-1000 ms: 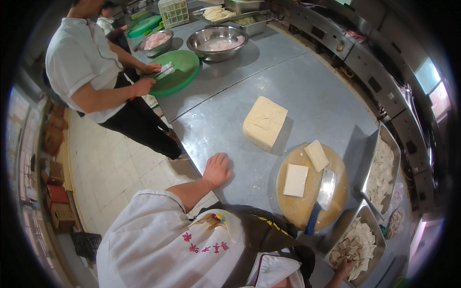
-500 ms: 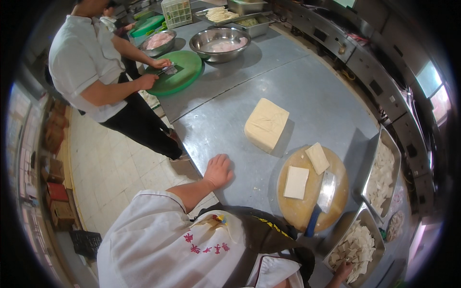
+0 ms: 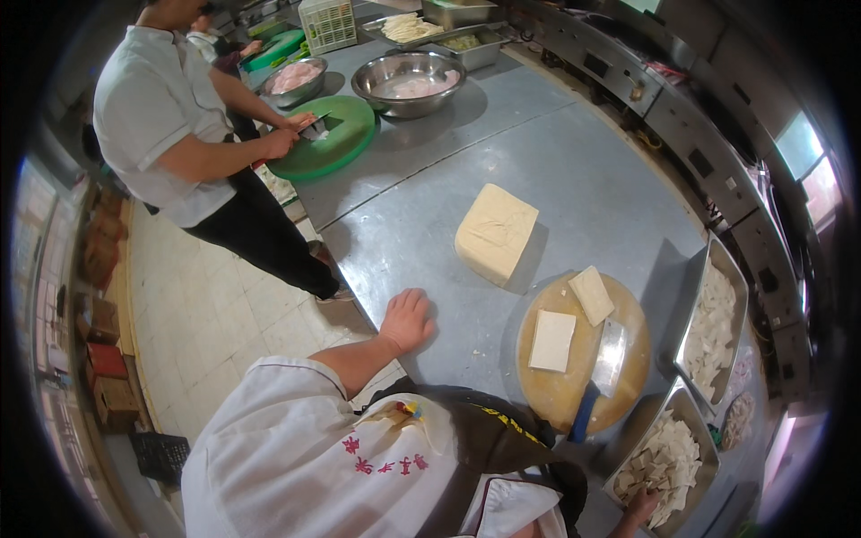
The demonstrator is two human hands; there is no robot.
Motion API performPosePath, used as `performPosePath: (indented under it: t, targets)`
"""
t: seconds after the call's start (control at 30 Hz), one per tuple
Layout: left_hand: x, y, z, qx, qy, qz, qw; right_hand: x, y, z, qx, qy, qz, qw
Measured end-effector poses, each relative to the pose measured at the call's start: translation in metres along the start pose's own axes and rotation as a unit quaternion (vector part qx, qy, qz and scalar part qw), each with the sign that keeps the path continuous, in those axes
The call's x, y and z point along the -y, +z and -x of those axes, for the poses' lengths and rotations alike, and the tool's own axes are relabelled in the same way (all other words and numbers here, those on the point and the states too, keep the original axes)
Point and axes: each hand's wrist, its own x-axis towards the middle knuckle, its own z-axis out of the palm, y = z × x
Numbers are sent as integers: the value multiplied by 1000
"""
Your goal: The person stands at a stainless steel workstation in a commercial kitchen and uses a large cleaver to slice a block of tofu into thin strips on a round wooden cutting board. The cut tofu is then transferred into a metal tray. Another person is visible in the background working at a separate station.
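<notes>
My left hand (image 3: pixel 408 320) lies palm down at the table's left edge, fingers stretched out, holding nothing. My right hand (image 3: pixel 640 507) reaches over the rim of the near metal tray (image 3: pixel 621 466), against a heap of cut pale pieces (image 3: pixel 663 467); its fingertips are partly hidden. Between my hands, a round cutting board (image 3: pixel 536 391) bears two pale tofu slabs (image 3: pixel 552 341) (image 3: pixel 592 296) and a cleaver (image 3: pixel 610 357) with a blue handle pointing toward me. Beyond the board sits a large cream-coloured tofu block (image 3: pixel 498 231), touched by neither hand.
A second metal tray (image 3: pixel 742 296) of cut pieces stands farther along the right edge. At the far left a co-worker (image 3: pixel 170 117) cuts on a green board (image 3: pixel 345 148), beside steel bowls (image 3: pixel 408 106) of pale meat. Stoves (image 3: pixel 686 121) line the right.
On the green board the co-worker's hands have shifted closer together, and the knife's angle has changed. Both my hands, the cleaver and the tofu stay where they were.
</notes>
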Motion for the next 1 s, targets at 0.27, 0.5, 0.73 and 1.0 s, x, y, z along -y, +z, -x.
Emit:
performPosePath:
  t: [0.27, 0.5, 0.73, 1.0]
  targets:
    - [0, 1, 0, -9, 4, 0, 1000, -2, -1, 2, -6, -23, -14, 1000]
    - [2, 2, 0, -9, 2, -4, 1000, 1, -1, 4, -7, -20, -19, 1000]
    - [0, 1, -1, -6, 4, 0, 1000, 1, -4, 5, 9, 1, -21, 1000]
    - [-1, -1, -1, 0, -2, -2, 1000, 2, -6, 7, 7, -12, -38, 999]
